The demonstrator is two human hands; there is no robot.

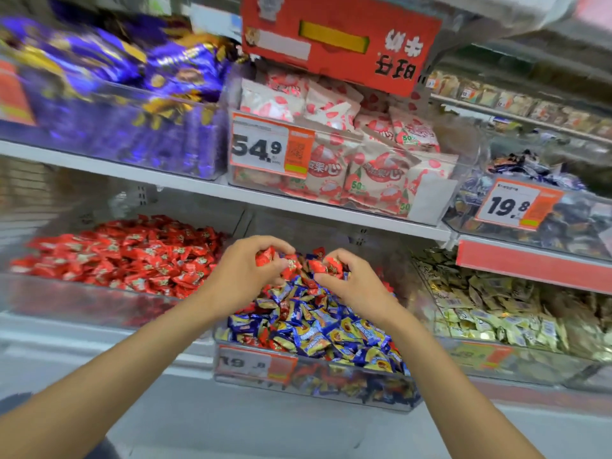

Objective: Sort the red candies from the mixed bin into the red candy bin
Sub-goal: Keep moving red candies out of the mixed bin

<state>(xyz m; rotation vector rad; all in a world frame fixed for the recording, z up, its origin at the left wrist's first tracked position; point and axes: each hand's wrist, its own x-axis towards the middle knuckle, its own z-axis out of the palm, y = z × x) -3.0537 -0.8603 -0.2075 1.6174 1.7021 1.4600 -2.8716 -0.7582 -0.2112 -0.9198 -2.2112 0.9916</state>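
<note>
The mixed bin (231, 389) is a clear tray on the lower shelf, heaped with blue-and-gold wrapped candies (318, 329) and some red ones among them. Both hands hover over its back part. My left hand (246, 270) holds red candies (266, 256) in its curled fingers. My right hand (354, 279) pinches more red candies (332, 265) at its fingertips. Just left of the mixed bin stands the red candy bin (82, 303), another clear tray, full of red wrapped candies (132, 256).
A bin of pale gold candies (496, 309) stands right of the mixed bin. The shelf above (198, 187) carries purple packs (116, 94), strawberry-print bags (364, 154) and dark blue candies (546, 200). A red sign (341, 38) hangs overhead.
</note>
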